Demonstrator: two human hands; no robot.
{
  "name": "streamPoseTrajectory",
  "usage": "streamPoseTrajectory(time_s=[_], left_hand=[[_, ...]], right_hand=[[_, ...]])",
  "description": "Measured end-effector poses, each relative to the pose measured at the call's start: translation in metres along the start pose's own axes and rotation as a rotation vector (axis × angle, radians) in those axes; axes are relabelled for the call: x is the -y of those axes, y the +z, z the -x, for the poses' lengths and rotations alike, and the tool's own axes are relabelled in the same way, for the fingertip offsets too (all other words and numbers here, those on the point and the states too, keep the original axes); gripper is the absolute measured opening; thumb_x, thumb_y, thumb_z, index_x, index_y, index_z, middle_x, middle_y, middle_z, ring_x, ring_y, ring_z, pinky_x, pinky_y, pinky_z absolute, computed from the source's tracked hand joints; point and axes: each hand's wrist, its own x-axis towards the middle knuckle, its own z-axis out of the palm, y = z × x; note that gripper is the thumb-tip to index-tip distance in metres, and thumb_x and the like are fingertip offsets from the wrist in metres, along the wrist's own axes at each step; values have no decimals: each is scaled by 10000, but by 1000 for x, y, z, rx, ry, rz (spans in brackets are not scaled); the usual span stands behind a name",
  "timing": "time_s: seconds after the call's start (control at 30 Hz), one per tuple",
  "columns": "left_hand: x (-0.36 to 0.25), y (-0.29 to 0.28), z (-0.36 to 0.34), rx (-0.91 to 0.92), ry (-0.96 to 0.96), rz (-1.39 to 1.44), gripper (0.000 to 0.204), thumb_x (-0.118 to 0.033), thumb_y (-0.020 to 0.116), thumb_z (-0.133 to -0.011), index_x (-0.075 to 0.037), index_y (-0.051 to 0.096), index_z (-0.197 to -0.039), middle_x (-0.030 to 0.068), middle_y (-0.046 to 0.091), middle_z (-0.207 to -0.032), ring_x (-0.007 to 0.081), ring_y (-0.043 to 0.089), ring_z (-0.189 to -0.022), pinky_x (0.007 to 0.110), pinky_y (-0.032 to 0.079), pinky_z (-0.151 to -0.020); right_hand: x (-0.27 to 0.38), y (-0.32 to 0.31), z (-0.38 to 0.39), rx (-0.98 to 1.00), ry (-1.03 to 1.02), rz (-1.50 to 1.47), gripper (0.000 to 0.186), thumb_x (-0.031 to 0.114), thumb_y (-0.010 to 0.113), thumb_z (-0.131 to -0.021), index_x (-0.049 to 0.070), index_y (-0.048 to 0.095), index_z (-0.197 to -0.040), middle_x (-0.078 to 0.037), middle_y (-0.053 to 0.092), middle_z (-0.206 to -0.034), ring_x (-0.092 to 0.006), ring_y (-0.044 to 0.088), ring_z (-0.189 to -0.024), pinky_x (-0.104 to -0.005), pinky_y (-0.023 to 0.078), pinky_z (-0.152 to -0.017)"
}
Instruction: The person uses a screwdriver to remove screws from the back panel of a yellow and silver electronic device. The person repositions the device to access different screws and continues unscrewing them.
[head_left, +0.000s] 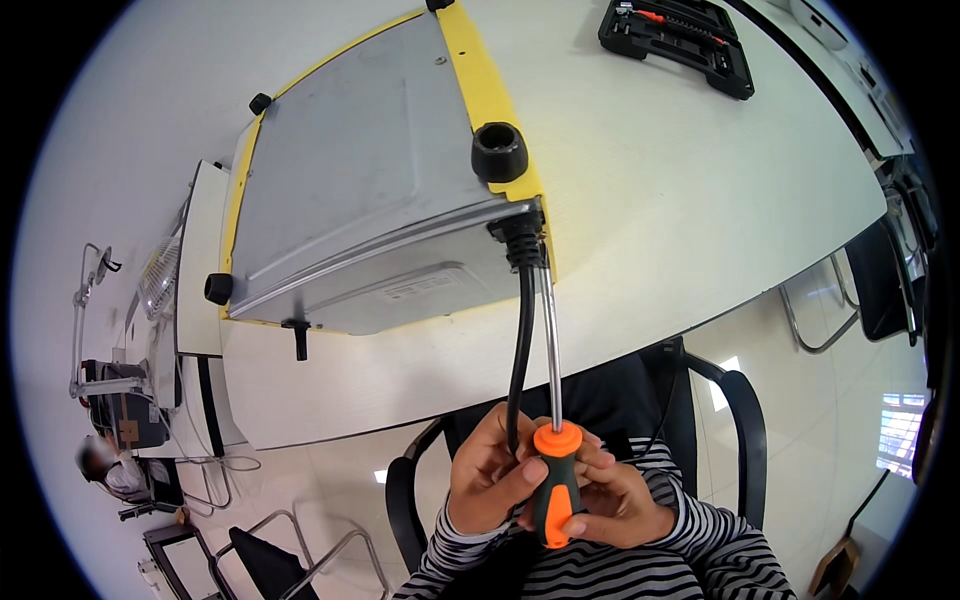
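Note:
A screwdriver point(560, 497) with an orange and dark green handle is held upright between both hands over my lap. My left hand point(485, 480) is closed, its thumb pressed on the handle, and the black power cord point(524, 340) runs down into its fingers. Around the handle's right side, my right hand point(630, 507) is closed too. The steel shaft reaches up beside the cord's strain relief at the corner of a box-shaped metal appliance point(350, 150). It has yellow edges and black feet point(499, 152), with its grey underside facing up. The shaft's tip is hidden there.
The appliance lies on a white table point(650, 220). At the far right sits an open black tool case point(680, 42) with bits and an orange tool. A black chair point(745, 430) stands close against the table's near edge. Another person point(125, 475) is seated far left.

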Motion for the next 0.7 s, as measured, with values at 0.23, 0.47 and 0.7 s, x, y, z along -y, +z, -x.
streamPoseTrajectory(time_s=[0.23, 0.47, 0.7], left_hand=[[2, 0, 1, -116, 126, -342, 337, 11, 649, -652, -60, 346, -780, 178, 537, -933, 175, 521, -885, 310, 382, -809], [2, 1, 0, -173, 66, -181, 311, 36, 616, -678, -61, 335, -766, 196, 552, -890, 183, 551, -831, 285, 439, -730], [1, 1, -1, -93, -27, -36, 185, 12, 461, -766, -24, 281, -787, 361, 482, -918, 170, 560, -525, 221, 451, -408]], right_hand=[[14, 9, -15, -255, -38, 54, 421, 38, 696, -644, 17, 403, -946, -7, 508, -774, -83, 513, -772, -252, 401, -744], [14, 8, -11, -187, 109, -89, 431, 56, 609, -731, -26, 368, -1079, -66, 496, -898, -96, 493, -837, -250, 392, -759], [21, 10, -11, -60, 153, -196, 475, 235, 501, -812, -68, 324, -1132, -199, 516, -952, -240, 553, -848, -321, 467, -732]])
